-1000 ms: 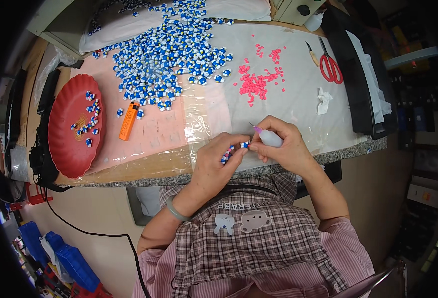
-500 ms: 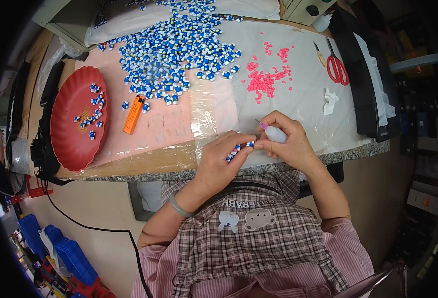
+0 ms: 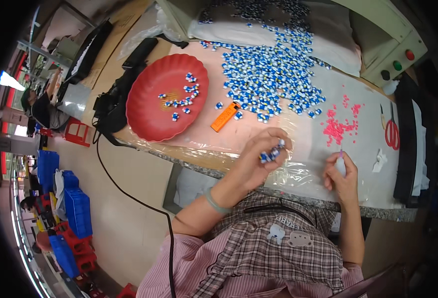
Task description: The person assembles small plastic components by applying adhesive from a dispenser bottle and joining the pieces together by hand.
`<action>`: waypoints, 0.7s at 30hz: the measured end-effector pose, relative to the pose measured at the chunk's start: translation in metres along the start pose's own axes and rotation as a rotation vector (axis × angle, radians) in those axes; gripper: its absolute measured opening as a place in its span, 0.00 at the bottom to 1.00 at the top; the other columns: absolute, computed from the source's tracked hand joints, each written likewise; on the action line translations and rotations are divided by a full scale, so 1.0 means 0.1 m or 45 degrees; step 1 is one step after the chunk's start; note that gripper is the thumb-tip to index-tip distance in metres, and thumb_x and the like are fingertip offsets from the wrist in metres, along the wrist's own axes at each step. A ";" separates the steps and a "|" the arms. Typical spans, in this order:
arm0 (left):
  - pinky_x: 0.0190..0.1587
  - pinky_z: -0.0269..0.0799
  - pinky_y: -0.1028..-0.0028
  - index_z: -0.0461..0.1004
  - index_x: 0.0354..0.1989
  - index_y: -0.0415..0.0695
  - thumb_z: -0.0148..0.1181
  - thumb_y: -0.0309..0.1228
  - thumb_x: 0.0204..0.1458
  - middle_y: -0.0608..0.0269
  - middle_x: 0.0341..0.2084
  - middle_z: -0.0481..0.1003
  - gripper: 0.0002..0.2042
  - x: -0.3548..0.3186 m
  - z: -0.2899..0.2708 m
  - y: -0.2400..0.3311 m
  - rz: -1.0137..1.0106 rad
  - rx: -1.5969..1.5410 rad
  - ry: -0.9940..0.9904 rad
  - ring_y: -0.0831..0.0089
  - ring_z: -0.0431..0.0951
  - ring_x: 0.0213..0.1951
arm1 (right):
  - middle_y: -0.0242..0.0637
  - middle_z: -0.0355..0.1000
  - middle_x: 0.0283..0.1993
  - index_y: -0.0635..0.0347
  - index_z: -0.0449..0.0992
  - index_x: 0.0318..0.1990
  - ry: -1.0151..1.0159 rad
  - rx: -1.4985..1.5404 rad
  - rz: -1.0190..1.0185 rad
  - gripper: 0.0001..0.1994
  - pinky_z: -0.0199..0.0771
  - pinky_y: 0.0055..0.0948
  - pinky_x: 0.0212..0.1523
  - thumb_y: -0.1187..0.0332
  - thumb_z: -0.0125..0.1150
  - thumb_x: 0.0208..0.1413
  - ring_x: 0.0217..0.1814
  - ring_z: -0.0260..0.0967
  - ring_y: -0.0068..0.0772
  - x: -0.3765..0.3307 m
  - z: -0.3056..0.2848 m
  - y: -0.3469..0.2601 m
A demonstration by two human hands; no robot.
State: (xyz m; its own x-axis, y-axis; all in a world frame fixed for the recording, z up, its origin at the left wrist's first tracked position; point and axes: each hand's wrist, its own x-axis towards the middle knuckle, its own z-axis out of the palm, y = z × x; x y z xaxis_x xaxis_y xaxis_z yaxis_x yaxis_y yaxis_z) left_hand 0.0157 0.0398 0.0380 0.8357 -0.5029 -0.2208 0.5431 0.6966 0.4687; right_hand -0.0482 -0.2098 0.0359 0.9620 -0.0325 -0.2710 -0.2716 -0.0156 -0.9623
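My left hand [image 3: 253, 154] is raised over the near edge of the table, its fingers curled around several small blue-and-white figure-like pieces [image 3: 271, 154]. To the right, my right hand [image 3: 347, 185] grips a small white squeeze bottle [image 3: 340, 168] with a thin needle tip and a pinkish-purple collar. The tip points away from me, at the near side of the scattered small pink pieces [image 3: 334, 131]. Whether it touches one is too small to tell. Beyond my hands spreads a large heap of blue-and-white pieces [image 3: 258, 74].
At the left stands a red scalloped dish [image 3: 140, 102] with several blue-and-white pieces in it. An orange lighter-like object [image 3: 224, 117] lies beside it. Red-handled scissors [image 3: 392, 134] and a crumpled white tissue [image 3: 379, 161] lie at the right. A black cable [image 3: 144, 211] hangs off the table.
My hands have moved apart. The left, still holding its pieces, has drawn away from the bottle; the right has carried the bottle toward the pink pieces. The head view has swung left.
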 end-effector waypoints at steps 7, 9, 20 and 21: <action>0.29 0.64 0.77 0.76 0.33 0.41 0.55 0.30 0.59 0.65 0.28 0.73 0.07 -0.03 -0.46 1.32 0.830 1.533 0.731 0.79 0.70 0.28 | 0.31 0.70 0.23 0.60 0.71 0.39 0.024 0.006 0.025 0.04 0.59 0.16 0.18 0.73 0.57 0.58 0.18 0.63 0.16 0.04 0.01 -0.01; 0.30 0.67 0.71 0.77 0.36 0.40 0.56 0.28 0.58 0.58 0.28 0.75 0.06 -0.03 -0.62 1.49 1.163 2.242 0.777 0.67 0.74 0.29 | 0.30 0.70 0.24 0.60 0.71 0.38 0.041 0.014 0.027 0.03 0.59 0.16 0.18 0.73 0.57 0.58 0.19 0.63 0.15 0.07 0.02 0.00; 0.45 0.68 0.60 0.75 0.35 0.40 0.56 0.20 0.47 0.55 0.40 0.74 0.07 0.38 -0.08 0.75 1.592 2.635 0.201 0.56 0.73 0.42 | 0.29 0.71 0.25 0.59 0.73 0.38 0.044 -0.026 0.029 0.04 0.62 0.15 0.19 0.71 0.60 0.58 0.21 0.65 0.14 0.01 -0.07 -0.02; 0.44 0.70 0.62 0.75 0.35 0.39 0.56 0.19 0.45 0.55 0.39 0.74 0.08 0.46 -0.05 0.56 1.540 2.497 0.037 0.57 0.73 0.42 | 0.29 0.71 0.25 0.59 0.73 0.39 0.029 -0.034 0.019 0.04 0.62 0.15 0.20 0.71 0.60 0.58 0.21 0.65 0.14 0.01 -0.06 -0.03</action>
State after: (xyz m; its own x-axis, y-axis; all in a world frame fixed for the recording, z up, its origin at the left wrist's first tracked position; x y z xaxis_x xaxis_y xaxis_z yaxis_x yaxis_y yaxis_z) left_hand 0.0851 0.0582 0.0497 0.6120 -0.3644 0.7019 -0.7271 -0.6083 0.3182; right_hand -0.0470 -0.2159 0.0387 0.9571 -0.0560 -0.2844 -0.2868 -0.0415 -0.9571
